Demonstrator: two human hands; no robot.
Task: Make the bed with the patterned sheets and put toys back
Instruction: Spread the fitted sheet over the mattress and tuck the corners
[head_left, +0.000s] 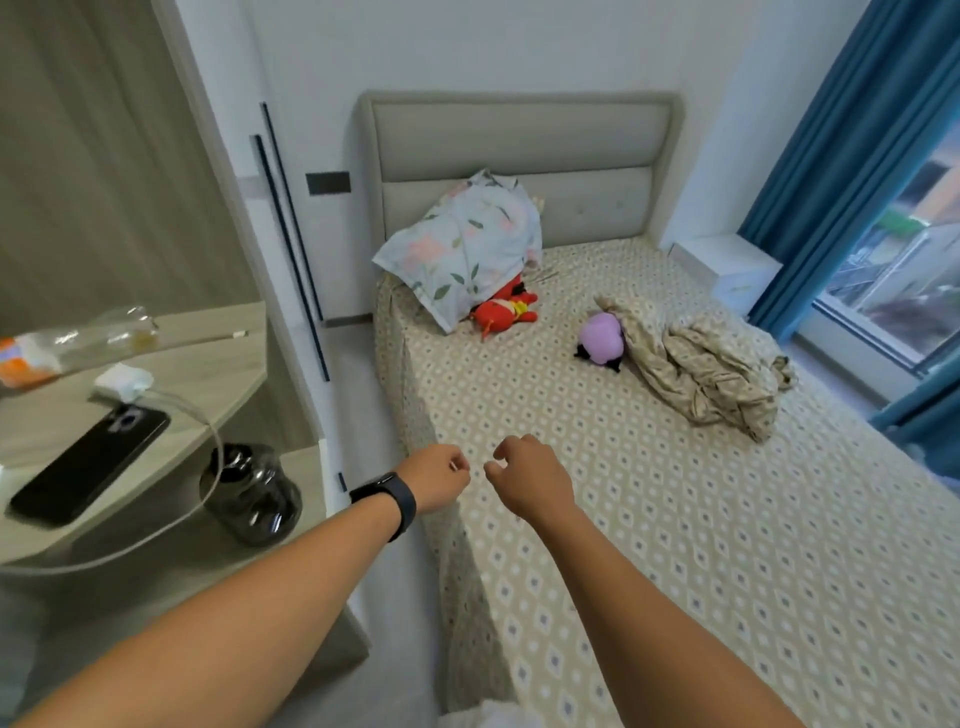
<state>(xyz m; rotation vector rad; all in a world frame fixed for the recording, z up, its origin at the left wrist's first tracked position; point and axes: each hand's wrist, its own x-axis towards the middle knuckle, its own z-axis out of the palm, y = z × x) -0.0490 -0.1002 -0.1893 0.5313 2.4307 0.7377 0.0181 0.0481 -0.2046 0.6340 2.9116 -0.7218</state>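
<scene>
No text, label, brand or number could be read anywhere; the orange-and-white packet (23, 358) on the bench (218, 379) was too blurred to make out.

1. Soft, bright daylight enters from the window (898, 280) on the right, lighting the bed sheet (675, 493) evenly
2. Shadows are faint; the gap beside the bed is a little dimmer
3. The wide lens bends the wardrobe edge (291, 234) and curtain (831, 156)
4. The phone (91, 462) and plastic bottle (78, 343) at left look smeared and soft
5. Glare glints on the dark jar (252, 493)
</scene>
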